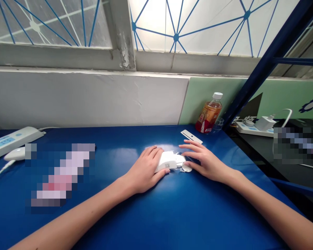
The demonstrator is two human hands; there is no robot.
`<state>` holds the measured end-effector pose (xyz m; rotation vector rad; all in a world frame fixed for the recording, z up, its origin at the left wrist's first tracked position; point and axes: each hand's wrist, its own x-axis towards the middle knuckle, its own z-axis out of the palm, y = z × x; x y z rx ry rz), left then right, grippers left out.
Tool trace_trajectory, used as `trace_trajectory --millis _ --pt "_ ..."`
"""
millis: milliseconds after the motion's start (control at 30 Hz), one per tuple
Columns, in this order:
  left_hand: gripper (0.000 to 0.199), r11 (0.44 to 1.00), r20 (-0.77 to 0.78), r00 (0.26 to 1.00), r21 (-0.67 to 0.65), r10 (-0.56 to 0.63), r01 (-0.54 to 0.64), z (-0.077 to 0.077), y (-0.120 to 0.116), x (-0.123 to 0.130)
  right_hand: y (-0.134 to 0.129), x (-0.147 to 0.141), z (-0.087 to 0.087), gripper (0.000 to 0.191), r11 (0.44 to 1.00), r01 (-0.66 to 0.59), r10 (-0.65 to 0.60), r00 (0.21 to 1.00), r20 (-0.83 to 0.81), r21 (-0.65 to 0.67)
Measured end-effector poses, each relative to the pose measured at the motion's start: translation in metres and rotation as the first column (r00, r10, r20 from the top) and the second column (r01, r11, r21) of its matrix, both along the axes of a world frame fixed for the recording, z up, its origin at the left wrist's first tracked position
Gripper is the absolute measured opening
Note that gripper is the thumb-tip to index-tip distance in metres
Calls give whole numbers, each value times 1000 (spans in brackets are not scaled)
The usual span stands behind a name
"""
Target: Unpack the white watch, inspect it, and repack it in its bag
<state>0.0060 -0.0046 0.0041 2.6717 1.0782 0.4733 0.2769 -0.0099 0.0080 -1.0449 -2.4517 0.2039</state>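
"What is the left hand holding?"
"It's clasping a white box on the blue table, nearer the far edge."
"And the right hand?"
"Its fingers are spreading wide beside a white disc."

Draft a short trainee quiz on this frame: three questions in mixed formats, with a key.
1. Multiple choice: which hand is against the white box?
A) right
B) left hand
C) neither
2. True or false: the bottle has lost its cap.
3. Fill in the blank: the tabletop is ____ in colour.

Key: 1 B; 2 false; 3 blue.
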Motion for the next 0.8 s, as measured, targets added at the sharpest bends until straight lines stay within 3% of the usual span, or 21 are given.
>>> trace_trajectory --millis 200,400,600,800 --pt "52 1000 -19 1000 -11 23 -23 -1 0 -1 4 10 10 19 1000 13 -12 999 47 -22" --pt "54 998 20 999 -21 -51 51 1 -1 -3 -3 1 0 36 995 -5 4 1000 -16 -99" --pt "54 999 15 999 9 -37 37 -2 -1 -1 -6 -6 -3 31 983 -49 46 999 -19 -175" --pt "54 999 -32 999 31 35 -34 -4 -1 0 0 4 6 24 998 7 -3 999 54 -63"
